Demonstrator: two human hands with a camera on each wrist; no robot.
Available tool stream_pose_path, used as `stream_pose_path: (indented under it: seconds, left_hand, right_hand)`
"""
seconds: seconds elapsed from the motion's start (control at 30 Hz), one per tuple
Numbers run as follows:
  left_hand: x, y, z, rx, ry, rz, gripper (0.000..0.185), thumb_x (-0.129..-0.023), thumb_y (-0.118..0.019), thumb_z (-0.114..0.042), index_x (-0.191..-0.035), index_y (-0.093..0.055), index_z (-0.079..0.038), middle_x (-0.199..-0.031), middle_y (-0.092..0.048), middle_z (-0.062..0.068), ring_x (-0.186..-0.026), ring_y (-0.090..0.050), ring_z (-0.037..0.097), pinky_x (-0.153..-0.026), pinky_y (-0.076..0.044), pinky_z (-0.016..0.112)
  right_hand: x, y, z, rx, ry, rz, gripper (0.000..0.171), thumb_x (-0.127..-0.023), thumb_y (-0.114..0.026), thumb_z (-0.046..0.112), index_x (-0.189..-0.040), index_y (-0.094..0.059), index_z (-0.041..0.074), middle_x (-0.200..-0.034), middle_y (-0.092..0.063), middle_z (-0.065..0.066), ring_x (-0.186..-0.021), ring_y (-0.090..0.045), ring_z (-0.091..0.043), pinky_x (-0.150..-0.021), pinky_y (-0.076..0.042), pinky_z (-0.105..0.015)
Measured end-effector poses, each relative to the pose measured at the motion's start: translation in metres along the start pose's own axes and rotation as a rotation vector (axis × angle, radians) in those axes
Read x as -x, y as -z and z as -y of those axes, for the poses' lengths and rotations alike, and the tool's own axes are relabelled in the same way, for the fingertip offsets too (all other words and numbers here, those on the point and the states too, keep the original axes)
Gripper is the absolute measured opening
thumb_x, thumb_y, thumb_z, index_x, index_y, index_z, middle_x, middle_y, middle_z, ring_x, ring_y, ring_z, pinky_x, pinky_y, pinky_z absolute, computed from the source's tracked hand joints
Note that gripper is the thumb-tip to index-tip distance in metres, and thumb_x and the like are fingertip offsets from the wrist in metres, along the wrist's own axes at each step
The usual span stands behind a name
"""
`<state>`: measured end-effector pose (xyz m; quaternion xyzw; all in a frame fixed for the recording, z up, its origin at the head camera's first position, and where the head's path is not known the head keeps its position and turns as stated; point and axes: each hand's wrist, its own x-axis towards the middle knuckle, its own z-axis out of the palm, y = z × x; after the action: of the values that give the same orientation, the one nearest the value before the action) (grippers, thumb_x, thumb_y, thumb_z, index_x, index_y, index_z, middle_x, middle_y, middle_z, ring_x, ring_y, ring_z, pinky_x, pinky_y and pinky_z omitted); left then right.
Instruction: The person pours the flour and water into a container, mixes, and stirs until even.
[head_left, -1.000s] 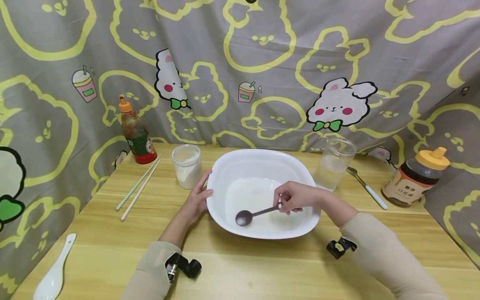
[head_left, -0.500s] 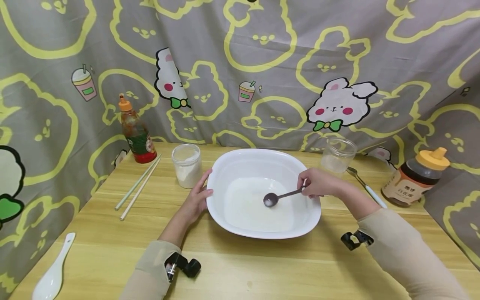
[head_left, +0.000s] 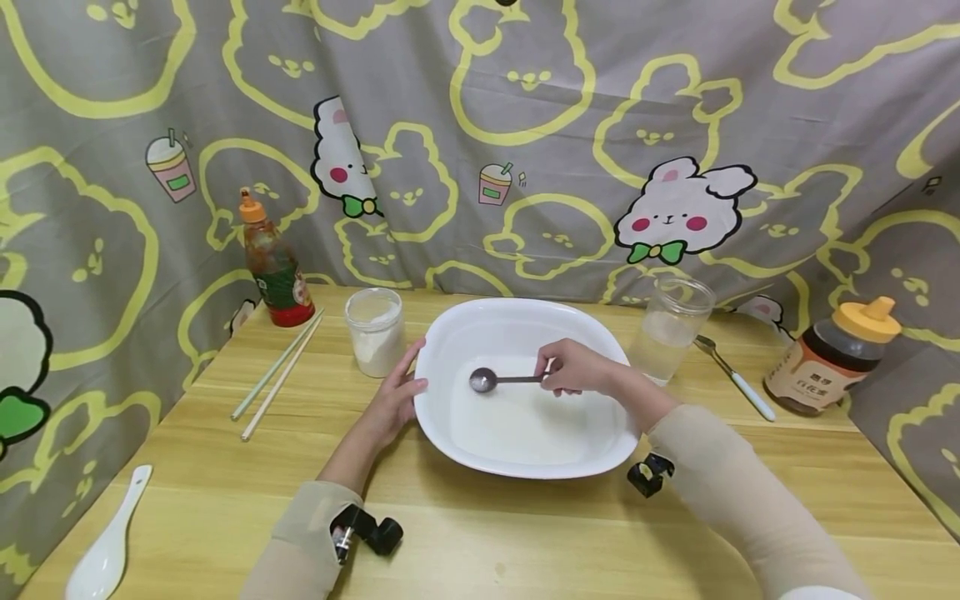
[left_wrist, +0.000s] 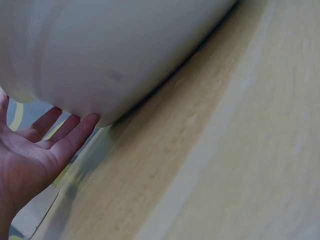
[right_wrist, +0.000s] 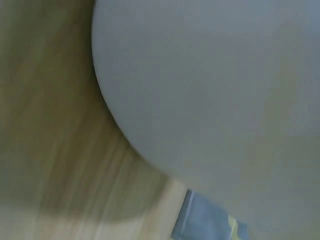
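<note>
A white basin (head_left: 517,305) with a shallow, milky white layer (head_left: 517,425) at its bottom stands at the middle of the table. My right hand (head_left: 573,367) pinches the handle end of a dark, round-bowled spoon (head_left: 482,381) inside it. The spoon points left, its bowl over the white layer. At the basin's left side, my left hand (head_left: 392,402) steadies it, thumb at the rim. The left wrist view shows its fairly straight fingers (left_wrist: 75,137) against the outer wall. In the right wrist view the basin's outer wall (right_wrist: 200,100) hides the right hand.
Left of the basin are a jar of white powder (head_left: 375,337), two chopsticks (head_left: 281,379), a red sauce bottle (head_left: 276,267) and a white spoon (head_left: 105,550). On the right stand a glass of water (head_left: 667,329), a blue-handled utensil (head_left: 738,383) and a honey bottle (head_left: 828,358).
The spoon, in my right hand, has gone from the basin's near left to its right, then back left and farther from me. My left hand has stayed at the rim.
</note>
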<state>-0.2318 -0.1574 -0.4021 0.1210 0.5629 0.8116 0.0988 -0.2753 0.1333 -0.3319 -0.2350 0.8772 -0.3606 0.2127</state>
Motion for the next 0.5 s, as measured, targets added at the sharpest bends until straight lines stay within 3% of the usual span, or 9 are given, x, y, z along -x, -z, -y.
stream_pose_path:
  seconds: [0.17, 0.33, 0.5]
  left_hand:
    - [0.0, 0.0, 0.001, 0.013, -0.013, 0.014, 0.068, -0.08, -0.047, -0.009, -0.139, -0.016, -0.021, -0.13, -0.026, 0.027, -0.1, -0.046, 0.034, -0.072, -0.047, 0.042]
    - [0.0, 0.0, 0.0, 0.005, 0.0, 0.013, 0.068, -0.08, -0.047, -0.01, -0.139, -0.016, -0.023, -0.129, -0.027, 0.026, -0.101, -0.045, 0.036, -0.071, -0.047, 0.042]
    - [0.0, 0.0, 0.0, 0.006, 0.0, 0.008, 0.067, -0.08, -0.047, -0.01, -0.139, -0.017, -0.023, -0.128, -0.029, 0.026, -0.096, -0.049, 0.031, -0.069, -0.047, 0.042]
  right_hand:
    - [0.015, -0.009, 0.009, 0.005, 0.038, 0.121, 0.008, -0.076, -0.056, -0.002, -0.084, -0.057, -0.003, -0.052, -0.052, -0.006, -0.039, -0.036, -0.01, -0.038, -0.03, -0.021]
    - [0.043, 0.002, 0.003, 0.049, 0.109, 0.213, 0.008, -0.075, -0.055, -0.001, -0.082, -0.058, 0.002, -0.052, -0.051, -0.002, -0.039, -0.036, -0.008, -0.037, -0.031, -0.019]
    - [0.068, 0.022, -0.003, 0.145, 0.164, 0.175, 0.013, -0.07, -0.054, -0.004, -0.074, -0.058, 0.007, -0.051, -0.048, 0.004, -0.042, -0.041, -0.006, -0.037, -0.036, -0.021]
